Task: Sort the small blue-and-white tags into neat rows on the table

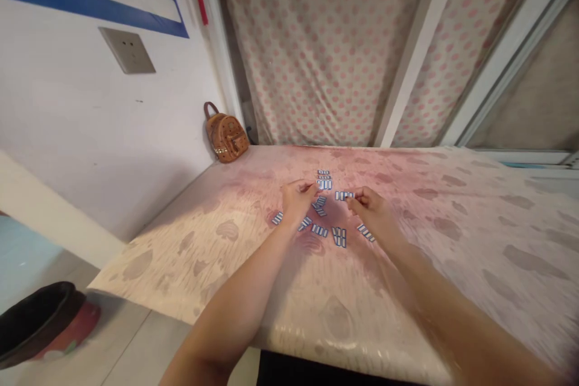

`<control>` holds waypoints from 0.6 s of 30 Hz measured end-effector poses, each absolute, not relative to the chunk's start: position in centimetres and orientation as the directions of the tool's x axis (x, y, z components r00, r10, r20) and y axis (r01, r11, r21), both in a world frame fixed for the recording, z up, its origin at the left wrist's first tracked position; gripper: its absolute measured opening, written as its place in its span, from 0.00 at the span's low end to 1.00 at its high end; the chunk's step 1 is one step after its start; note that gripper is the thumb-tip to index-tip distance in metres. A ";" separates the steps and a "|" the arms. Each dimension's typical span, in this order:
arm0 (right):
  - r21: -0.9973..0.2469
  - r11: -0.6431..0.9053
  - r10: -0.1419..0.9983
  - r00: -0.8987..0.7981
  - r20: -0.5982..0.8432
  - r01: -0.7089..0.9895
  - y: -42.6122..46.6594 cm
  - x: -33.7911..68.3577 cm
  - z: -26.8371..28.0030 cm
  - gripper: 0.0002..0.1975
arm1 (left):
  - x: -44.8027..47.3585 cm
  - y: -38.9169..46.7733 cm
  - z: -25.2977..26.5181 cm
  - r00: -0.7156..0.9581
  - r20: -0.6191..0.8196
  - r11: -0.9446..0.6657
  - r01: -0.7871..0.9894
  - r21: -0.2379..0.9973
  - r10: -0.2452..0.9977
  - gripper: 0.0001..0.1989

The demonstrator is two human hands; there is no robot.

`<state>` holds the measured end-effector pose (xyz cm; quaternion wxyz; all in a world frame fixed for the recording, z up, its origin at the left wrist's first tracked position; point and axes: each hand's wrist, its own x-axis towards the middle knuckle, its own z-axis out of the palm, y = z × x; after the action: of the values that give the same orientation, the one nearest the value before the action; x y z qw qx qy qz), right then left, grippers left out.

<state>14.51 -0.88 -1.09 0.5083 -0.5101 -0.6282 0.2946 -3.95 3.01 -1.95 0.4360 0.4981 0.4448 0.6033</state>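
Observation:
Small flat pieces with blue and white stripes lie on the cloth-covered table around both hands. My right hand (367, 206) is closed in a pinch on one striped piece (342, 196), which sticks out to the left of its fingertips. My left hand (299, 198) has its fingers pinched at the left edge of another striped piece (324, 184). Beyond that piece, further striped pieces (324, 173) form a short column. Between the hands lies an angled striped piece (319, 206). Nearer to me are several more, among them a pair (339, 237) and a single one (366, 233) below my right hand.
The table (335, 319) has a pale pinkish patterned cover and stands against a white wall. A small brown backpack (230, 137) sits in its far left corner. Behind hangs a dotted curtain (325, 54). A dark-rimmed red bin (54, 325) stands on the floor at left.

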 end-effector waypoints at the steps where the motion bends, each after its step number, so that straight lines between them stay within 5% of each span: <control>1: -0.896 0.302 0.938 0.064 0.340 0.326 -1.0 14.5 -1.2 0.09 | -3.8 2.9 -2.1 -0.110 0.223 -0.232 -0.077 0.970 0.969 0.07; 9: -0.906 0.362 0.912 0.115 0.393 0.220 -0.9 15.1 -1.0 0.08 | -2.9 1.8 -1.8 -0.032 0.253 -0.254 -0.047 0.966 0.967 0.06; 13: -0.830 0.454 0.870 0.041 0.492 0.324 -1.6 15.0 -0.4 0.05 | -2.7 1.6 -1.6 -0.007 0.244 -0.244 -0.032 0.969 0.970 0.07; 18: -0.638 0.576 0.778 -0.102 0.620 0.512 -2.0 14.8 -0.6 0.14 | -2.6 1.5 -2.0 0.034 0.266 -0.267 0.009 0.964 0.963 0.08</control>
<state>14.81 -1.97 -0.56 0.5043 -0.4414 -0.7304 0.1317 -2.64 1.50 -2.00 0.4329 0.5743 0.4234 0.5510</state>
